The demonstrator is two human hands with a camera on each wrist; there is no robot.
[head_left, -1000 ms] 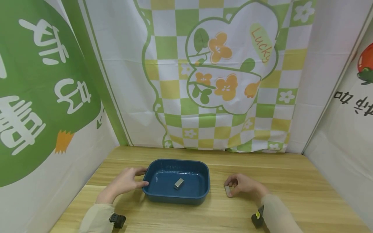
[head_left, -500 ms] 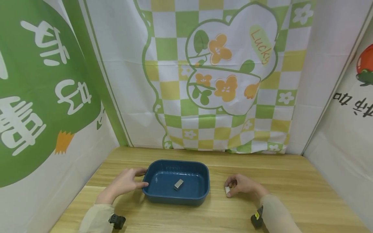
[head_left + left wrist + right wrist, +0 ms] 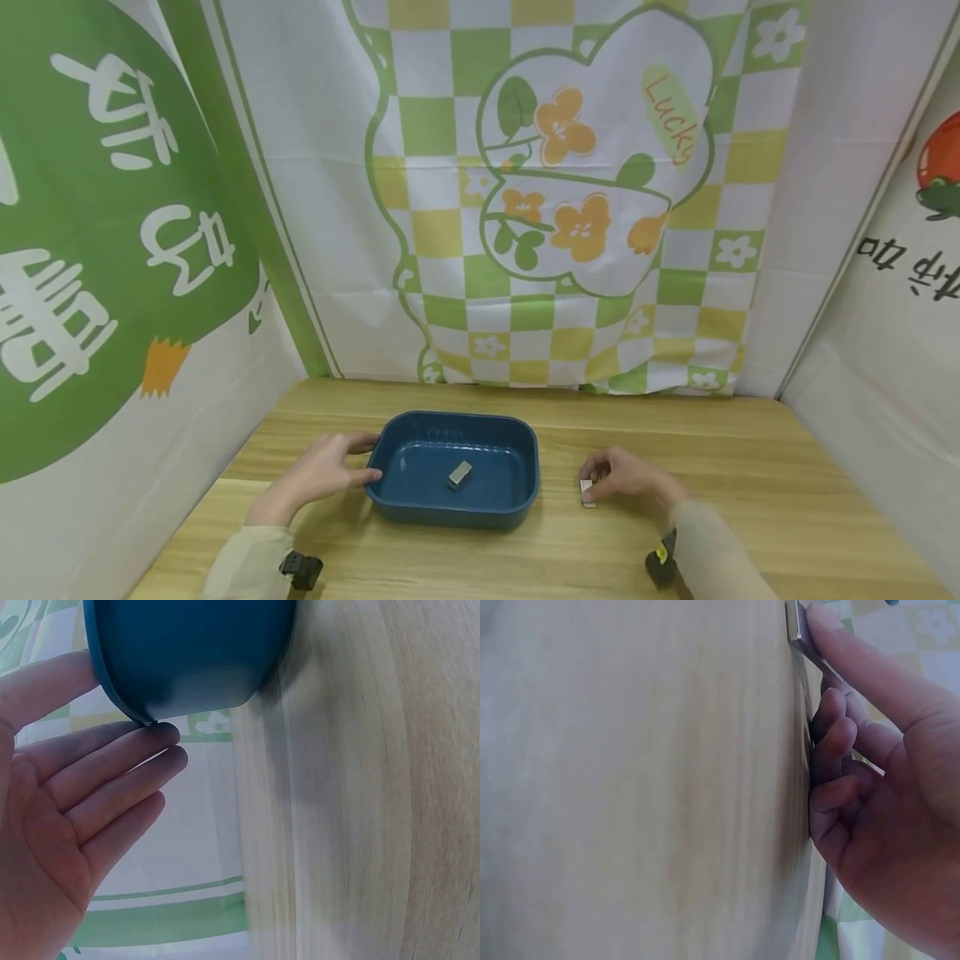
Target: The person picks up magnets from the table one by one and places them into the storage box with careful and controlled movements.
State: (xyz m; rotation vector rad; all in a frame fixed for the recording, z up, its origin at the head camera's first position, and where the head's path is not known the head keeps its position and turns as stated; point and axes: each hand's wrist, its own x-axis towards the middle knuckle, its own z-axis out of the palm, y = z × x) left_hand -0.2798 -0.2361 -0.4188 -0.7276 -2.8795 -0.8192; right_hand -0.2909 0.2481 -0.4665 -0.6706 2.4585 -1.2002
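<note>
In the head view, a dark blue rectangular tub (image 3: 453, 517) stands on the wooden table. Inside it lies a small silvery metal block (image 3: 460, 476). My left hand (image 3: 318, 475) is at the tub's left end, with thumb and fingertips touching the rim; in the left wrist view its fingers (image 3: 112, 769) are nearly straight. To the right of the tub, my right hand (image 3: 626, 477) pinches a second small metal block (image 3: 586, 485) low at the table. The right wrist view shows the thumb on that block (image 3: 799, 626), with the other fingers curled beneath.
The wooden table (image 3: 570, 558) runs back to a checked green, yellow and white cloth (image 3: 532, 333). Printed cloth walls (image 3: 75, 250) stand at both sides. A strip of table separates the tub from my right hand.
Between my right thumb and fingers, the block has turned slightly, and the thumb now lies across it. My left hand, the tub and the block inside stay put.
</note>
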